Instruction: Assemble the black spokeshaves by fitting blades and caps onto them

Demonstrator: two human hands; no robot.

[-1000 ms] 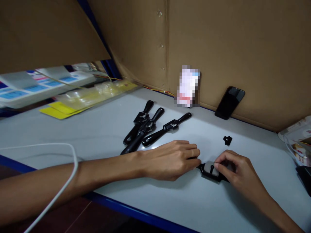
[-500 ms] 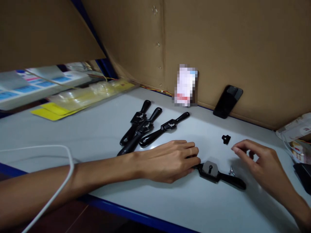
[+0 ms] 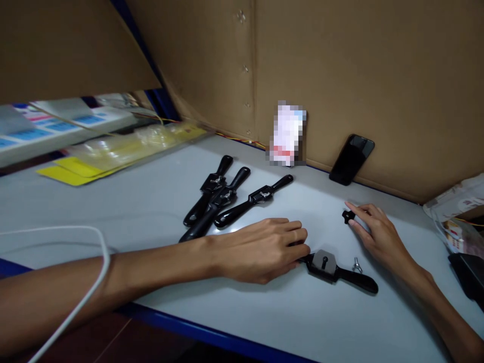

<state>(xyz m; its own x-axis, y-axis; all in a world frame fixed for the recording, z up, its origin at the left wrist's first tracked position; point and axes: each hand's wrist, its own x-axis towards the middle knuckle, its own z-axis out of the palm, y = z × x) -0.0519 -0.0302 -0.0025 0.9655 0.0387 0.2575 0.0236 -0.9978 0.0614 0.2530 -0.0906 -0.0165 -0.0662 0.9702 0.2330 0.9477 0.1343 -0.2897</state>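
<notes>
My left hand [image 3: 266, 249] is closed around the left handle of a black spokeshave [image 3: 357, 280], which rests on the table with a grey blade plate [image 3: 324, 262] and a dark screw post showing on its body. The fingers hide most of that handle. My right hand [image 3: 374, 229] reaches over the table with thumb and index finger apart around a small black cap plate [image 3: 347, 217]. The thumb tip overlaps the plate's edge; the plate still lies on the tabletop. A silver thumbscrew [image 3: 356, 265] is between the right hand and the spokeshave's right handle.
Several other black spokeshaves, one nearest the middle [image 3: 260, 195], lie beyond my left forearm. A dark phone [image 3: 351, 159] and a pixelated screen [image 3: 288, 133] lean on the cardboard wall. A white cable [image 3: 104, 252] crosses my left forearm. Yellow sheets [image 3: 71, 170] lie at left.
My right hand has moved away and to the left, from beside the thumbscrew to the small cap plate. My left hand keeps its hold on the spokeshave. The view has shifted slightly.
</notes>
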